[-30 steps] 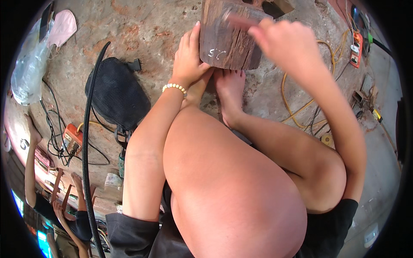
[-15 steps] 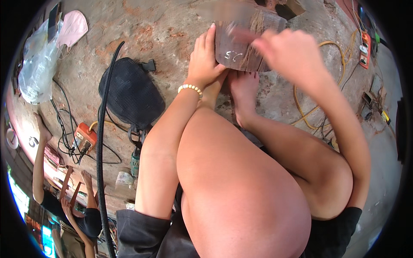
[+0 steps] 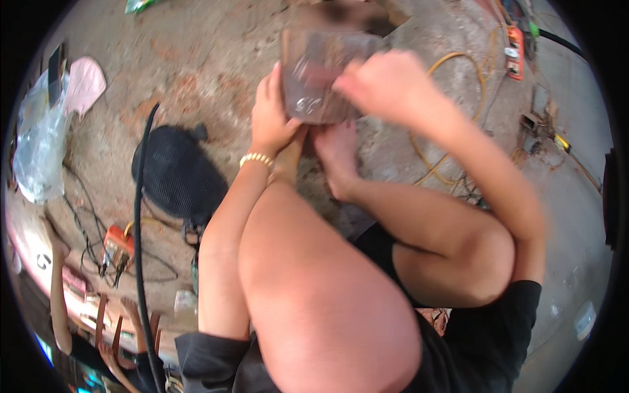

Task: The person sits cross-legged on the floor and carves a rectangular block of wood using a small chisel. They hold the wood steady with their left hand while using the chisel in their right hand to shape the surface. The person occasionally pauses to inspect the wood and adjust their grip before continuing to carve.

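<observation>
Shift from half a second ago: farther left in the head view for the dark wooden block [image 3: 321,103], the left hand [image 3: 270,118] and the right hand [image 3: 388,82]; green packet [image 3: 139,5] newly in sight at the upper edge.
Left grip: laid along the block's left side, fingers extended, thumb spread toward the near corner; not wrapped around the wood.
Right grip: curled tightly around a slim reddish-brown object [image 3: 320,75], blurred, pointing left across the block's face; impossible to tell whether touching the wood.
Block: set at upper center, just beyond a bare foot [image 3: 337,154], between the two hands; marked in pale strokes near the lower edge.
Wrist: ringed by a pale bead bracelet [image 3: 257,159] on the left arm.
Left of the arm: black mesh pouch [image 3: 180,170] on the stained floor [image 3: 209,59], beside an upright-running black cord [image 3: 138,223]; farther out, an orange outlet box [image 3: 118,247] amid dark cables.
Far left: pink mask [image 3: 85,85] next to a clear plastic bag [image 3: 40,150].
Right side: looped yellow cord [image 3: 485,95] near an orange power strip [image 3: 515,56].
Lower left: partly visible, another person [image 3: 111,357] in dark clothing.
</observation>
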Tool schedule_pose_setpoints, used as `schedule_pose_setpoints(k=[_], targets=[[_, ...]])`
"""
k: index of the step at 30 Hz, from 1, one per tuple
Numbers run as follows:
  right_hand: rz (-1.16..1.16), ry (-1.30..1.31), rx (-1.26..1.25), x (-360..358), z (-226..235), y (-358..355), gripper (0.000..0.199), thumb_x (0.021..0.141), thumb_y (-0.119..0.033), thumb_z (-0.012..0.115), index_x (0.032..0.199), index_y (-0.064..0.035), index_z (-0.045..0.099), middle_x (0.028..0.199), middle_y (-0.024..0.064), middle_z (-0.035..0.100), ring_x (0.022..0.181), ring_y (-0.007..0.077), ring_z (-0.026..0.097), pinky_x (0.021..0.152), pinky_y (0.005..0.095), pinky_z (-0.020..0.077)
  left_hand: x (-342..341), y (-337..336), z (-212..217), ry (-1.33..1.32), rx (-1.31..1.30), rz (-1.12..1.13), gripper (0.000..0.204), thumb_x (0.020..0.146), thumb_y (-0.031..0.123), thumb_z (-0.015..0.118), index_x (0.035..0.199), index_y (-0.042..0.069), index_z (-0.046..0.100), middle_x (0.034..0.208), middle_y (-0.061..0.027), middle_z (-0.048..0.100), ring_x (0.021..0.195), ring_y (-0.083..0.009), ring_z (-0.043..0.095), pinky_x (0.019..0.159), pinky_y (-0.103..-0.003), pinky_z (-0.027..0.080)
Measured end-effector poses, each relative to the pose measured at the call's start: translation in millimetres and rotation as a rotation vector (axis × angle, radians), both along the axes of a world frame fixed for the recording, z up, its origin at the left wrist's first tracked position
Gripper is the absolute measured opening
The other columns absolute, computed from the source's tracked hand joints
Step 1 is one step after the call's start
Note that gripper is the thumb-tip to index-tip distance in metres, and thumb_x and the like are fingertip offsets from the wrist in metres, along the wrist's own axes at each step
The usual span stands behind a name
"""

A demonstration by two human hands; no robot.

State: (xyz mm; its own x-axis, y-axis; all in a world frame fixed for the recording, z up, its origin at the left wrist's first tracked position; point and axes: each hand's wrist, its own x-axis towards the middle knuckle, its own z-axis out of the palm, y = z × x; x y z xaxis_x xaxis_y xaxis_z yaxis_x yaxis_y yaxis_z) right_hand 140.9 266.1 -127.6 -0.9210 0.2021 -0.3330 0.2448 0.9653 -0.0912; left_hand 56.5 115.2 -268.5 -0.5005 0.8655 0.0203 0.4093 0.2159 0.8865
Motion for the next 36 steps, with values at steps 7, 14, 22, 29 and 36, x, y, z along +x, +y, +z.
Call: schedule_pose_setpoints(k=[7, 14, 22, 29, 36], targets=[[-0.158, 0.007, 0.114, 2, 9, 18, 0.031, 0.078, -0.036, 0.046, 0.067, -0.0094, 0.058, 0.058, 0.0133, 0.057, 0.055, 0.0285, 0.058, 0.049, 0.0376, 0.0463, 1, -5, 1, -0.018, -0.046, -0.008, 0.082, 0.057, 0.023, 0.062, 0.127, 0.008, 0.022, 0.114, -0.0163, 0.038, 0.104, -0.0336, 0.039, 0.083, -0.038, 0.038], [-0.120, -0.043, 0.115, 4, 7, 11, 0.031, 0.078, -0.039, 0.046, 0.070, -0.0109, 0.057, 0.059, 0.0139, 0.057, 0.056, 0.0304, 0.057, 0.048, 0.0394, 0.0459, 0, 3, -2, 0.021, 0.019, -0.008, 0.084, 0.056, 0.026, 0.064, 0.127, 0.009, 0.022, 0.113, -0.0139, 0.038, 0.103, -0.0323, 0.039, 0.081, -0.039, 0.038], [-0.155, -0.085, -0.020, 10, 7, 10, 0.031, 0.078, -0.037, 0.047, 0.071, -0.0079, 0.053, 0.060, 0.0150, 0.056, 0.058, 0.0325, 0.056, 0.050, 0.0401, 0.0457, -1, -2, -2, -0.023, -0.061, 0.000, 0.084, 0.056, 0.024, 0.064, 0.127, 0.011, 0.022, 0.113, -0.0135, 0.038, 0.103, -0.0322, 0.039, 0.081, -0.039, 0.038], [0.136, -0.262, -0.126, 20, -1, -13, 0.031, 0.079, -0.038, 0.046, 0.075, -0.0082, 0.052, 0.058, 0.0116, 0.057, 0.056, 0.0281, 0.058, 0.048, 0.0385, 0.0461, 0, -2, 0, 0.009, -0.054, -0.008, 0.083, 0.057, 0.024, 0.063, 0.128, 0.010, 0.021, 0.112, -0.0140, 0.039, 0.101, -0.0325, 0.040, 0.080, -0.038, 0.039], [-0.267, -0.058, -0.042, 22, 15, 9, 0.034, 0.077, -0.040, 0.049, 0.066, -0.0075, 0.054, 0.055, 0.0145, 0.055, 0.056, 0.0320, 0.056, 0.048, 0.0409, 0.0444, 2, 3, 0, 0.010, -0.036, -0.021, 0.082, 0.059, 0.026, 0.062, 0.127, 0.009, 0.021, 0.112, -0.0149, 0.039, 0.100, -0.0329, 0.040, 0.081, -0.038, 0.038]])
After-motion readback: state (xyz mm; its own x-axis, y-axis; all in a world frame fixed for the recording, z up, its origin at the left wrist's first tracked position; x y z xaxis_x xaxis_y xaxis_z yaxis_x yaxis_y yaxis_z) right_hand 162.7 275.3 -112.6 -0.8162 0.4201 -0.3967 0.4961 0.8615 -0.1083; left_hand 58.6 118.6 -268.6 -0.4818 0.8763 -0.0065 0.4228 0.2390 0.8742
